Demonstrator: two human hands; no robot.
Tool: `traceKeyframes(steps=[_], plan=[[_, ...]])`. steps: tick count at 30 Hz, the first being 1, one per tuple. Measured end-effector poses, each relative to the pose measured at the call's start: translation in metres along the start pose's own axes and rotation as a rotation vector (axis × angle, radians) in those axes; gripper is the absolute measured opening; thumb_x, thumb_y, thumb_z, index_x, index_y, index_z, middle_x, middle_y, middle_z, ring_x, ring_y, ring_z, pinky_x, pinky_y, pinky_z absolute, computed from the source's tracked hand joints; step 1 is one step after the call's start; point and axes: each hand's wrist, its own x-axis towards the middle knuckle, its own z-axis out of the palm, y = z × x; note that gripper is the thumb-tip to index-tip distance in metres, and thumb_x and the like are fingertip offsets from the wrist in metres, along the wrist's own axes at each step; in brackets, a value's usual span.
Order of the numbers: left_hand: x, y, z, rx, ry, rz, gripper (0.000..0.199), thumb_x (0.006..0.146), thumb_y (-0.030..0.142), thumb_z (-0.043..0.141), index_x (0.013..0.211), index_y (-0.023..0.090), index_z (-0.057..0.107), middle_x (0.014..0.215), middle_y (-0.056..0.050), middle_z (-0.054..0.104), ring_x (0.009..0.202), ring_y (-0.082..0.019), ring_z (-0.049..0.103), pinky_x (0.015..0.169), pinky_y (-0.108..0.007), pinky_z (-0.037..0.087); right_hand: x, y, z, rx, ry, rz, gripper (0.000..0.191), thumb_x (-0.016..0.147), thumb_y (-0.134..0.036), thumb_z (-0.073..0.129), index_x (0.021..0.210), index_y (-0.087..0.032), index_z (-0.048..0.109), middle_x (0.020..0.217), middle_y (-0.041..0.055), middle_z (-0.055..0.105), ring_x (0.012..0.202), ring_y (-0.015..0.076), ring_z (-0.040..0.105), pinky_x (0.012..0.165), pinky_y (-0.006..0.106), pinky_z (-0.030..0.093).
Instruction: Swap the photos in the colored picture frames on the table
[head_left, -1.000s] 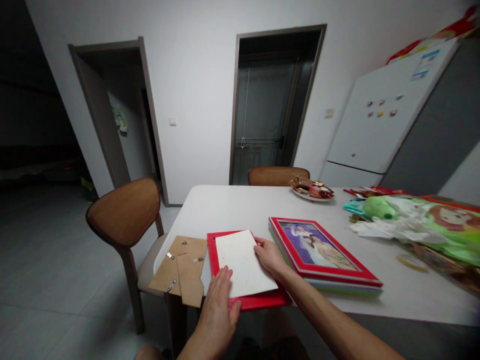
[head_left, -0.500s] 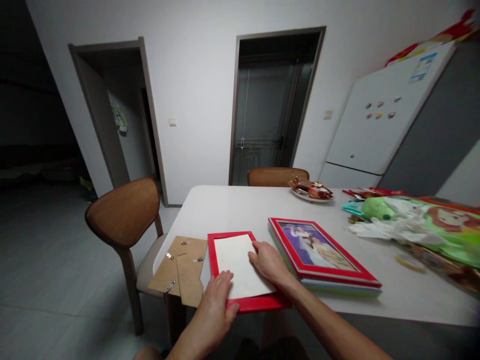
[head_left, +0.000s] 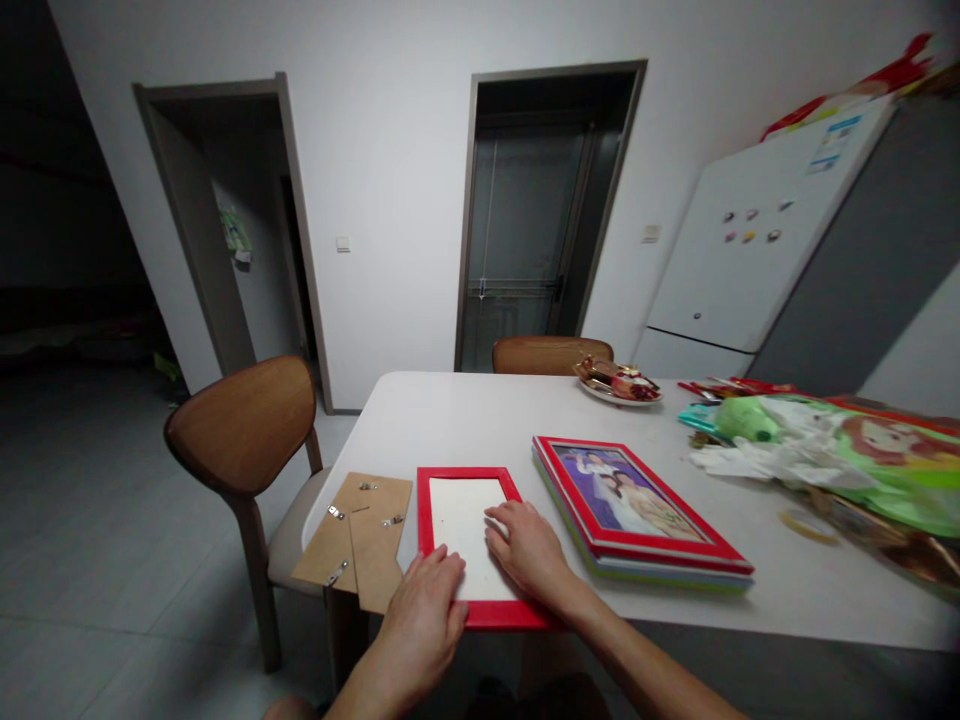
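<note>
A red picture frame (head_left: 425, 508) lies at the table's near edge with a white sheet (head_left: 469, 520) flat inside its border. My left hand (head_left: 429, 600) rests over the frame's lower left side, fingers stretched out, fingertips at the sheet's left edge. My right hand (head_left: 527, 550) lies on the sheet's right part with fingers extended and slightly bent; its wrist crosses the frame's right border. To the left are brown backing boards (head_left: 375, 550) with metal clips, partly overlapping. Right of my hands, a stack of frames has a red-framed photo (head_left: 630, 495) on top.
On the white table (head_left: 450, 410), a plate of wrapped items (head_left: 616, 380) sits at the far side. A green plastic bag (head_left: 892, 460), crumpled white tissue and a roll of tape (head_left: 808, 527) are at the right. Wooden chairs (head_left: 244, 425) stand left and behind.
The white sheet lay askew over the frame's right border and now sits squarely within it. My right hand has shifted slightly left and down, from the sheet's edge onto its surface.
</note>
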Motion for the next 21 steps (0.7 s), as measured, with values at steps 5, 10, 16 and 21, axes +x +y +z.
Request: traceKeyframes(steps=[5, 10, 16, 21], plan=[[-0.017, -0.028, -0.012, 0.042, 0.163, 0.005, 0.048, 0.071, 0.014, 0.041, 0.119, 0.017, 0.041, 0.128, -0.009, 0.041, 0.12, -0.02, 0.033, 0.099, -0.043, 0.026, -0.002, -0.026, 0.0, 0.104, -0.06, -0.134, 0.032, 0.078, -0.026, 0.041, 0.103, -0.015, 0.058, 0.104, 0.0107, 0.056, 0.097, 0.02, 0.046, 0.084, 0.031, 0.032], [-0.042, -0.087, -0.042, 0.19, 0.257, -0.194, 0.055, 0.06, 0.014, 0.048, 0.115, 0.015, 0.045, 0.127, -0.012, 0.041, 0.118, -0.026, 0.034, 0.097, -0.045, 0.028, 0.007, -0.052, 0.006, 0.048, -0.109, -0.236, 0.034, 0.08, -0.027, 0.038, 0.11, -0.016, 0.051, 0.117, 0.0111, 0.047, 0.106, 0.0223, 0.039, 0.086, 0.035, 0.029], [-0.048, -0.121, -0.046, 0.261, 0.329, -0.21, 0.046, 0.062, 0.02, 0.054, 0.108, 0.016, 0.051, 0.123, -0.011, 0.046, 0.115, -0.027, 0.038, 0.095, -0.044, 0.033, 0.016, -0.054, 0.011, -0.073, -0.189, -0.218, 0.028, 0.082, -0.029, 0.034, 0.092, -0.015, 0.055, 0.1, 0.0105, 0.052, 0.093, 0.0215, 0.043, 0.076, 0.035, 0.032], [-0.041, -0.123, -0.045, 0.185, 0.437, -0.162, 0.022, 0.072, 0.028, 0.048, 0.089, 0.019, 0.059, 0.101, -0.008, 0.06, 0.098, -0.023, 0.053, 0.087, -0.041, 0.041, 0.01, -0.073, 0.004, 0.088, -0.15, -0.227, 0.033, 0.082, -0.032, 0.034, 0.105, -0.016, 0.053, 0.101, 0.01, 0.054, 0.093, 0.0202, 0.044, 0.077, 0.031, 0.031]])
